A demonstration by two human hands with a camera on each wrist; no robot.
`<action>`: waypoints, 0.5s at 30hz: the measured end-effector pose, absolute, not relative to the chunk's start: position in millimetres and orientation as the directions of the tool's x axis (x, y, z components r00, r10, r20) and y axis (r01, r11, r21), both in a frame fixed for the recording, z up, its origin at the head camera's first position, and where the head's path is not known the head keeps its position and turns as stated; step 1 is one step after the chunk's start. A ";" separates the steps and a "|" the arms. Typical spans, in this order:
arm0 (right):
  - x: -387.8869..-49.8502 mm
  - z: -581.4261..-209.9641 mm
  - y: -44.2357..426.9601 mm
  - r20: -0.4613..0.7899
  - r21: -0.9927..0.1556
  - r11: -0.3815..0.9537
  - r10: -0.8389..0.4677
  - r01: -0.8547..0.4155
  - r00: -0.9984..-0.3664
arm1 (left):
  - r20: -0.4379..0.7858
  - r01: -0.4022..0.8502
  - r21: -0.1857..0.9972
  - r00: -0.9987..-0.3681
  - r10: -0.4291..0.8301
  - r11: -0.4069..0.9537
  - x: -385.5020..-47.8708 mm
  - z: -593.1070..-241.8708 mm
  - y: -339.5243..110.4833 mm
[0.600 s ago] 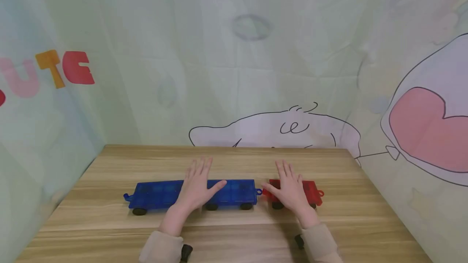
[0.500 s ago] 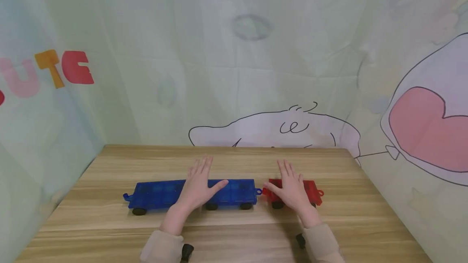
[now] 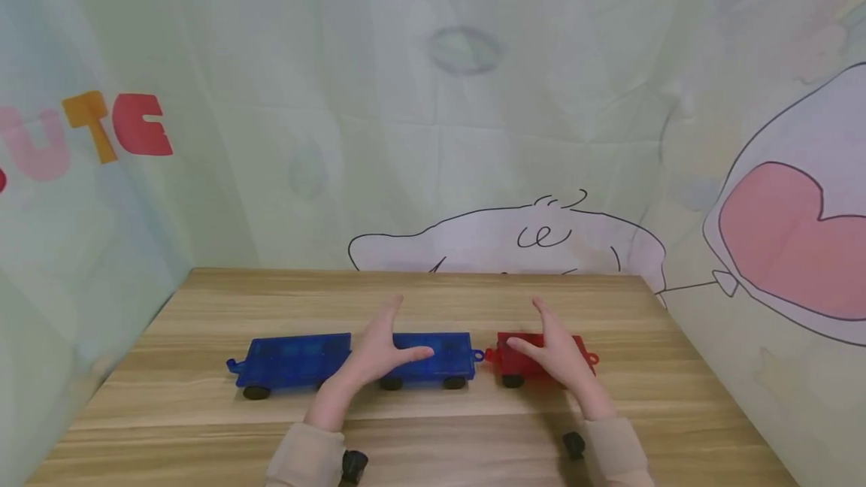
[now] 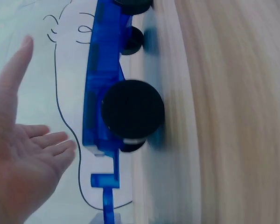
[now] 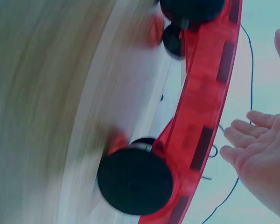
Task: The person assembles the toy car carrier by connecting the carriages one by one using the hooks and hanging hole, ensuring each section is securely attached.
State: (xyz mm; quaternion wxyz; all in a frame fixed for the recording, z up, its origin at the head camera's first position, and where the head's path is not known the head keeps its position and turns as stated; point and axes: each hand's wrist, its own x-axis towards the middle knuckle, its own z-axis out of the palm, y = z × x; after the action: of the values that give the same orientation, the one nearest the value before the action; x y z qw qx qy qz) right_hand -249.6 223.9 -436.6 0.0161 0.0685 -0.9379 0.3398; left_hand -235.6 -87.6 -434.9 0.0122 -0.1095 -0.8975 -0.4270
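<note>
Across the wooden tabletop [image 3: 446,438], three wheeled toy train cars stand in a row: the left blue car [image 3: 291,359], the middle blue car [image 3: 449,348] and the red car [image 3: 518,364]. The left hand [image 3: 372,355] is over the join between the blue cars, hiding it; the right hand [image 3: 558,355] is above the red car. Both are empty, thumbs spread away from extended fingers, and the wrist views show a gap between each hand and the nearest car. The middle car's ring [image 3: 479,355] meets or nearly meets the red hook [image 3: 490,355]; whether they are linked I cannot tell. Handling these well probably means taking the low sides lightly, keeping the wheels from rolling, and moving neighbouring cars together so no hook strains.
</note>
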 end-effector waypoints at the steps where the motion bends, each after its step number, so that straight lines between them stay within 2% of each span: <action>1: -249.5 -436.7 226.3 0.077 -0.637 0.758 -0.117 -0.139 -0.990 | 0.106 0.207 0.768 -0.974 0.199 0.605 -235.5 -434.4 -86.5; 6: -249.2 -439.8 239.7 0.099 -0.639 0.752 -0.129 -0.162 -0.987 | 0.090 0.221 0.775 -0.966 0.243 0.592 -235.5 -433.5 -80.4; 15: -249.6 -446.7 266.9 0.139 -0.673 0.693 -0.225 -0.259 -0.964 | 0.086 0.267 0.769 -0.944 0.320 0.580 -239.3 -437.4 -73.3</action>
State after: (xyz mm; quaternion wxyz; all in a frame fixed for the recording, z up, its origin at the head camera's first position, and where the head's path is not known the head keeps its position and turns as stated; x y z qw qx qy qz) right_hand -249.6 266.9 -446.7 0.0227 0.1316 -0.9198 0.3689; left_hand -239.3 -73.3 -437.4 -0.0308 -0.1651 -0.8883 -0.4274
